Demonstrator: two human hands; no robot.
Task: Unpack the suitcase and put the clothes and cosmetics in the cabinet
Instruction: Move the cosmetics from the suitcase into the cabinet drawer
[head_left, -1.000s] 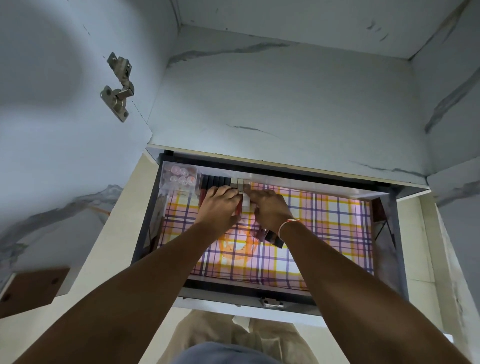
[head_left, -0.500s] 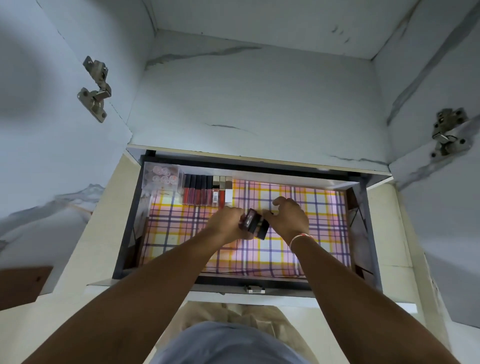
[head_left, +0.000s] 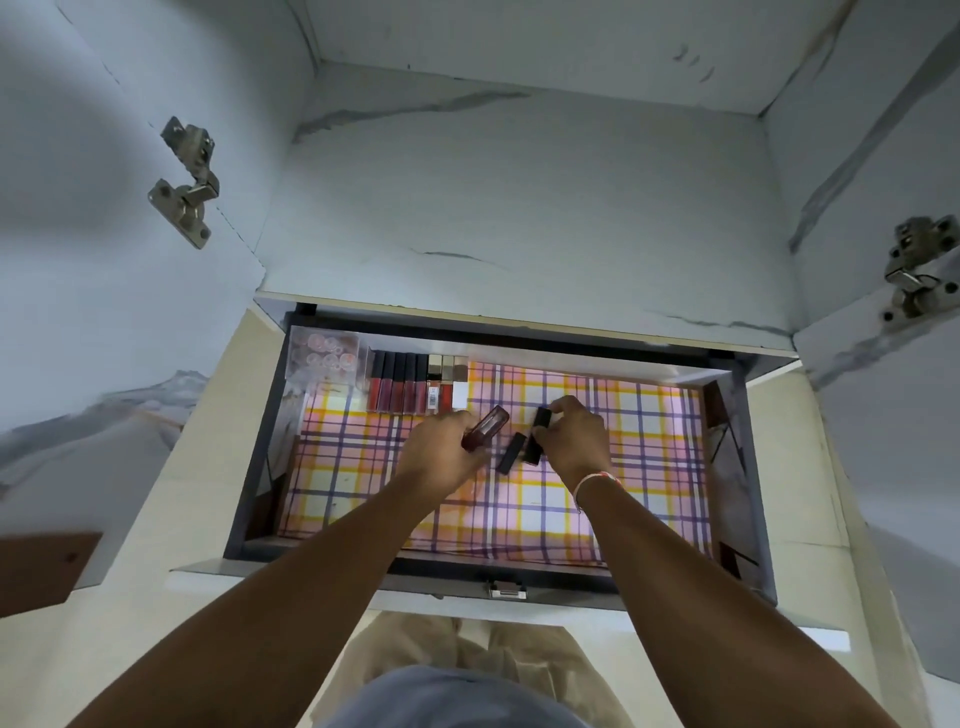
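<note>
An open drawer (head_left: 257, 462) of the cabinet has a plaid liner (head_left: 649, 447). Along its back left stands a row of lip gloss tubes (head_left: 400, 387) beside a clear box of small round cosmetics (head_left: 324, 353). My left hand (head_left: 441, 457) holds a reddish-brown lip gloss tube (head_left: 485, 428), tilted, above the liner. My right hand (head_left: 574, 436) grips dark cosmetic tubes (head_left: 535, 436); another black tube (head_left: 511, 452) hangs just left of them, between my hands. No suitcase or clothes are in view.
The marble-patterned shelf (head_left: 519, 208) lies above the drawer. Metal hinges sit on the left door (head_left: 184, 179) and right door (head_left: 917, 270). A latch (head_left: 506, 590) marks the drawer's front edge. The liner's right half is bare.
My hands pulled back from the tube row at the drawer's back to the middle. The left hand has taken a reddish tube away from the bundle in my right hand.
</note>
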